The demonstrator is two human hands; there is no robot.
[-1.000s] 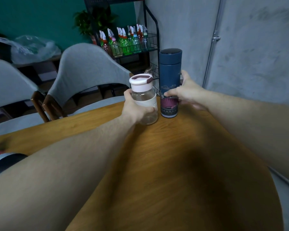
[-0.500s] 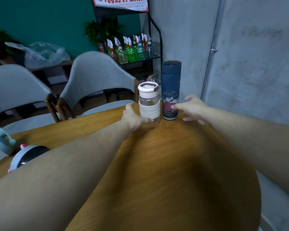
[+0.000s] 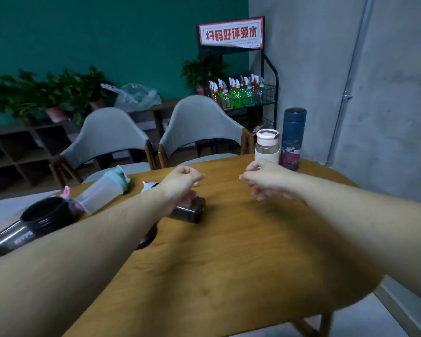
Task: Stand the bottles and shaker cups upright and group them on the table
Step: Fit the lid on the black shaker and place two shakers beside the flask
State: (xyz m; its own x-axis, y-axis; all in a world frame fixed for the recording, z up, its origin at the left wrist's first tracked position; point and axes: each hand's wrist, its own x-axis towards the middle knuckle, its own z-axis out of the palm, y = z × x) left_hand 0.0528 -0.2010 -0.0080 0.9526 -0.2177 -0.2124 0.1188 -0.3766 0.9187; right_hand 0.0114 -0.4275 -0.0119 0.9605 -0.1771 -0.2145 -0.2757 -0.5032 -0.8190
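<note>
A: Both hands have let go and pulled back; the left hand [image 3: 180, 183] and right hand [image 3: 270, 181] hang loosely curled, holding nothing.

B: Nearest, a dark bottle [image 3: 188, 210] lies under the left wrist. Grip its body, tip it upright, then carry it far right.

A: Beside the clear bottle [image 3: 267, 148] and blue flask [image 3: 293, 139], already standing.

Interior of a small café or shop seating area. A wooden table [image 3: 229, 251] is flanked by two grey upholstered chairs [image 3: 199, 125]. Against the teal wall, a black wire display rack [image 3: 267, 76] holds rows of coloured spray bottles [image 3: 238, 92] beneath a red-and-white printed sign [image 3: 231, 33]. Potted plants [image 3: 46, 93] line a low wooden shelving unit [image 3: 17, 147]; the adjoining wall is bare concrete.
</note>
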